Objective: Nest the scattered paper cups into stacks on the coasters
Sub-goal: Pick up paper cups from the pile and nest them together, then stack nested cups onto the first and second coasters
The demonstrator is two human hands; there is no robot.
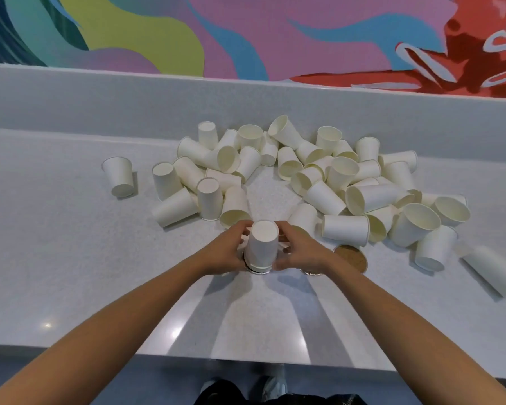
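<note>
1. The counter (70, 273) is pale grey and finely speckled, with a glossy strip along its near edge that throws back light; the arms cast soft shadows across it.
2. At the back the counter meets a low upstand (100, 97) of the same grey; above that runs a mural (246, 33) of swirling teal, lime, pink, blue and red shapes.
3. Below the near edge shows a blue-grey floor (158, 384) and the person's shoes (275, 385).
4. The stack (260, 247) stands mouth-down near the middle of the counter, on a coaster (253, 270) whose rim peeps out at its base; two rims seem to show at the foot of the stack.
5. The left hand (225, 252) curls its fingers round the stack's left side; the right hand (300, 252) curls round its right side, thumb low near the base; both grip it.
6. A second coaster (311, 272) lies just beside, partly hidden under the right wrist; a cork coaster (352, 258) lies further right, touching the edge of the pile.
7. The pile (371, 197) of white cups spreads behind and to the right of the hands, cups lying on their sides, upright and upturned, many touching or overlapping.
8. A lone cup (119, 176) stands apart at the left; a blurred cup (488, 270) lies on its side at the far right.
</note>
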